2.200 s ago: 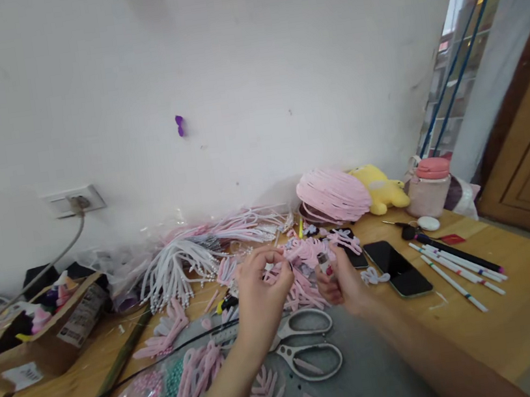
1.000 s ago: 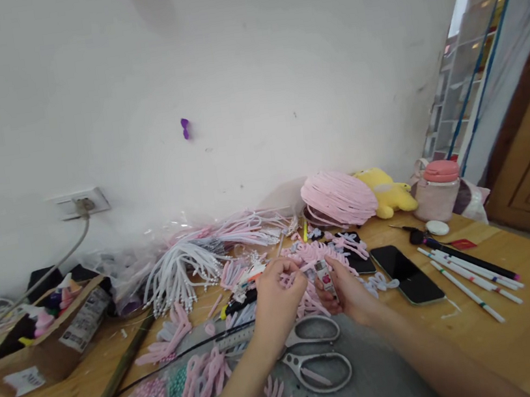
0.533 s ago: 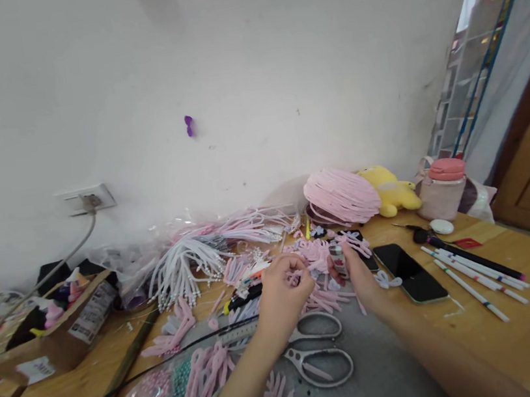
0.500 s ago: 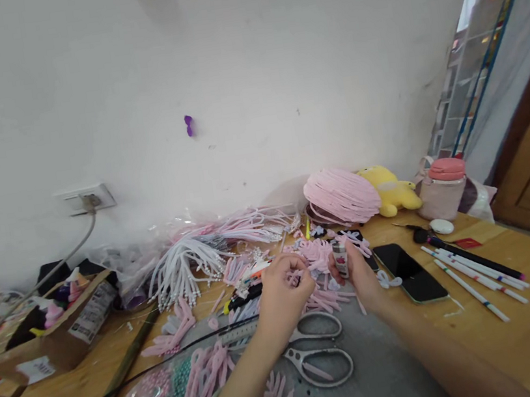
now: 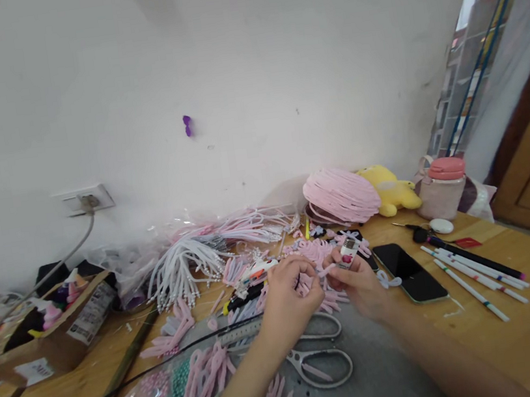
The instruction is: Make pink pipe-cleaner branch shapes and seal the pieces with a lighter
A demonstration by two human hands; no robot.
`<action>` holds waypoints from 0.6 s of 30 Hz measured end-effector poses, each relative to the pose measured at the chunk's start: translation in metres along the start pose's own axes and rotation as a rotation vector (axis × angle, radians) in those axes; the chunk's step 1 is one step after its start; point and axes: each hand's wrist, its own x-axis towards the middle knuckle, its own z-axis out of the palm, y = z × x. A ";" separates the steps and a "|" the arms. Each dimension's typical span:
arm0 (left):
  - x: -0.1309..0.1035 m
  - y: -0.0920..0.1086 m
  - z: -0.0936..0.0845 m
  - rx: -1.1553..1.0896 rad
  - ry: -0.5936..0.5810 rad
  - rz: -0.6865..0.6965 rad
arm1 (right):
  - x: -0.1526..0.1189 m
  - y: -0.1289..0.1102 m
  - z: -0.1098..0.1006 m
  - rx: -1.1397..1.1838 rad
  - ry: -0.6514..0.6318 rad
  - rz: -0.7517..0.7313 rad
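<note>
In the head view my right hand (image 5: 363,286) is closed around a small white lighter (image 5: 350,253) with a red-pink print and a metal top. A short pale pink fuzzy piece (image 5: 327,270) shows at its fingertips, between the two hands. My left hand (image 5: 291,293) is closed just left of it, thumb and fingers curled together; what they pinch is mostly hidden. Below the hands, grey-handled scissors (image 5: 320,365) lie on a grey mat (image 5: 372,367). Pink pipe cleaner pieces (image 5: 315,254) are heaped behind the hands.
A black phone (image 5: 411,272) and several striped white sticks (image 5: 475,287) lie at right. Behind stand a pink coil (image 5: 341,196), a yellow plush toy (image 5: 392,190) and a pink-lidded jar (image 5: 443,186). White pipe cleaners (image 5: 185,262) and a cardboard box (image 5: 53,340) are at left.
The lighter has tilted from upright to leaning right in my right hand, whose fingers have moved toward the left hand. The pale pink piece now shows between the hands.
</note>
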 end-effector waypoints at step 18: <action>-0.003 0.020 -0.020 0.140 0.079 0.104 | -0.008 -0.019 0.007 0.045 0.009 0.139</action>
